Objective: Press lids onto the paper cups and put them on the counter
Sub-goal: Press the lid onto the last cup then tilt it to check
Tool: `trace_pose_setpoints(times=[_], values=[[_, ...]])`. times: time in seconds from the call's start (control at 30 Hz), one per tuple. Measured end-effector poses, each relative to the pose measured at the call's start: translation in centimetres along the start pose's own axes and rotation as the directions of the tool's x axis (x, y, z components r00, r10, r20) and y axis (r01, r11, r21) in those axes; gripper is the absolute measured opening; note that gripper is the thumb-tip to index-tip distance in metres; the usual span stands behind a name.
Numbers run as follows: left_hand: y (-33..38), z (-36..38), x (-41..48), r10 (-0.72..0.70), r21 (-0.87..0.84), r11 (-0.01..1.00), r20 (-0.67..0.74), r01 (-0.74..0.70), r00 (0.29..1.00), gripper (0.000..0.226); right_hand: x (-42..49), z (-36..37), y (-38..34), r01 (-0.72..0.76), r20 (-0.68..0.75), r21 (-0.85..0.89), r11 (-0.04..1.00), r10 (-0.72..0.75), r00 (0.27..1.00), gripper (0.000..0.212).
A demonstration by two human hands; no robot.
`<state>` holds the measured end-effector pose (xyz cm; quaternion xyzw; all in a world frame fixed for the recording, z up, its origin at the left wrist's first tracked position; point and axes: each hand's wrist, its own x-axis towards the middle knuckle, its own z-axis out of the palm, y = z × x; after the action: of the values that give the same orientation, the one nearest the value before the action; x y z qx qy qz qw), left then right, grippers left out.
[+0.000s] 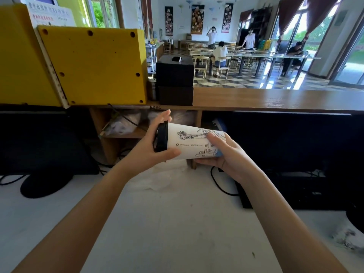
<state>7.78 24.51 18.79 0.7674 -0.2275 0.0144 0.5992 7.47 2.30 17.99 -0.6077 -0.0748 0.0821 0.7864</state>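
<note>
- A pale grey worktop fills the foreground, with a crumpled sheet of clear plastic lying on it just under the hands
- Black monitors stand on the worktop at the left and the right, their dark cables trailing beside them
- Above and behind runs a long brown wooden counter; on it sit a yellow box-shaped panel with round holes and a black cube-shaped box with a slot in its top, stacked on a lower black box
- Beyond the counter lies a bright dining room with a shiny chequered floor, wooden tables and chairs, wall hangings, dark red curtains, and several people seated or standing
- A white paper cup printed with black line drawings is held on its side in the air over the worktop, below the counter's edge; its inside cannot be seen
- A black plastic lid sits on the cup's mouth, facing left
- The left hand cups the lid, thumb along the cup wall
- The right hand is wrapped around the cup's base end
</note>
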Motion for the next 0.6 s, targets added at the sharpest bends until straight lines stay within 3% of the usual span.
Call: trace_pose_setpoints(times=[0.13, 0.27, 0.4, 0.47, 0.6], values=[[0.2, -0.4, 0.7, -0.328, -0.323, 0.889, 0.041, 0.323, 0.944, 0.072, 0.0, -0.5, 0.9, 0.05, 0.047, 0.033, 0.998, -0.052, 0.998, 0.052], [-0.1, -0.5, 0.9, -0.443, -0.311, 0.829, 0.138, 0.464, 0.886, 0.064, 0.2, -1.2, 1.9, 0.073, 0.145, 0.101, 0.992, -0.087, 0.986, 0.053], [-0.6, 0.2, 1.0, -0.443, -0.244, 0.867, 0.023, 0.435, 0.896, 0.043, 0.7, -1.8, 3.9, 0.028, 0.16, 0.171, 0.985, -0.056, 0.986, 0.071], [-0.9, 0.8, 0.9, -0.4, -0.172, 0.905, -0.04, 0.388, 0.916, 0.046, 1.1, -2.0, 5.0, -0.065, 0.115, 0.249, 0.966, 0.038, 0.993, 0.081], [-1.9, 1.2, 0.5, -0.211, 0.106, 0.969, -0.103, 0.222, 0.972, 0.064, 1.4, -1.0, 7.7, -0.22, 0.014, 0.402, 0.889, 0.234, 0.972, 0.068]])
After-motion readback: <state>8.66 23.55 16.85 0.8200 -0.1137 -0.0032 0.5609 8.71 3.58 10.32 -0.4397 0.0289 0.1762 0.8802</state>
